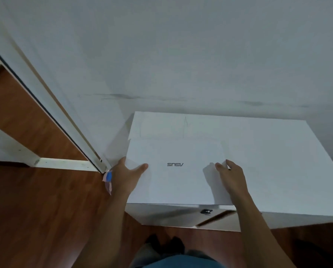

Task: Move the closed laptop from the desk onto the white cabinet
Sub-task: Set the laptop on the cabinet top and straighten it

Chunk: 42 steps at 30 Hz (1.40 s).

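The closed white laptop (177, 176) with a dark logo on its lid lies flat on the left part of the white cabinet (274, 161) top, its near edge level with the cabinet's front edge. My left hand (126, 175) grips the laptop's left edge, thumb on the lid. My right hand (232, 178) grips the right edge, thumb on the lid too. The desk is out of view.
A white wall (181, 55) stands directly behind the cabinet. To the left is a white door frame (51, 105) with a bit of blue and pink tape (108, 178) at its foot. Brown wood floor (41, 209) lies below. A small lock (206, 211) sits on the cabinet front.
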Each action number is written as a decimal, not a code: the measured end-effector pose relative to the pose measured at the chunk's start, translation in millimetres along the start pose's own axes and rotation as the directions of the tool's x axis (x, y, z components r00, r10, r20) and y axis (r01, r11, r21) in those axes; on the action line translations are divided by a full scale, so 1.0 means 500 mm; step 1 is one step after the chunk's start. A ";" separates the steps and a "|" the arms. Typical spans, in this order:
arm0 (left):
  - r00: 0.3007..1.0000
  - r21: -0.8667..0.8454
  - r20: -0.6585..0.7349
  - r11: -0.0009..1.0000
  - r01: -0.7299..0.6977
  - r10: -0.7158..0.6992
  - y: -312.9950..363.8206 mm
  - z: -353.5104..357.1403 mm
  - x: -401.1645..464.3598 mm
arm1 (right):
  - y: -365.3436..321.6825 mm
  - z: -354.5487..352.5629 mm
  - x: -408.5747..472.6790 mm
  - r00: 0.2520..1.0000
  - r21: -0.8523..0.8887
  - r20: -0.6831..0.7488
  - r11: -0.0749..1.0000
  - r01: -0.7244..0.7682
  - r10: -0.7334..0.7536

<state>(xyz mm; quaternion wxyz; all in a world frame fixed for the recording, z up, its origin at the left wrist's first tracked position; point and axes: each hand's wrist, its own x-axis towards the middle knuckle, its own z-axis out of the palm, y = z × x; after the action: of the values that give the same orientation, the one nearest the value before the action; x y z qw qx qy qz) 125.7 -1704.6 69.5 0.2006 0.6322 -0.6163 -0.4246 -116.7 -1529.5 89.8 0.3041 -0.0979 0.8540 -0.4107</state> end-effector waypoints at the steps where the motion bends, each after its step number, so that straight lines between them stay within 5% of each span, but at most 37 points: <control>1: 1.000 0.008 -0.002 1.000 0.000 0.000 0.006 0.002 0.013 | -0.004 0.007 0.008 1.000 -0.006 0.003 1.000 -0.011 0.011; 13: 0.997 0.093 0.071 0.996 -0.004 -0.003 0.043 0.033 0.112 | -0.048 0.048 0.077 0.994 -0.095 -0.094 0.994 -0.060 0.051; 24: 0.999 0.354 -0.028 0.935 -0.033 0.045 0.064 0.037 0.097 | -0.047 0.064 0.096 0.991 -0.150 -0.131 0.988 -0.032 0.012; 36: 0.959 0.251 0.184 0.933 -0.258 0.216 0.007 0.001 0.034 | -0.024 0.069 0.084 0.996 -0.351 -0.081 0.936 0.014 -0.045; 42: 0.933 0.421 0.248 0.839 -0.345 0.260 -0.016 0.005 0.002 | 0.038 0.051 0.026 0.970 -0.198 -0.007 0.951 0.237 -0.243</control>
<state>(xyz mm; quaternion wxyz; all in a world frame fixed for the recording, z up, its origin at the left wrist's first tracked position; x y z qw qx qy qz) 128.5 -1703.6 61.9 0.0542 0.5145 -0.8067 -0.2856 -110.1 -1539.2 57.5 0.2274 -0.2239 0.8766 -0.3602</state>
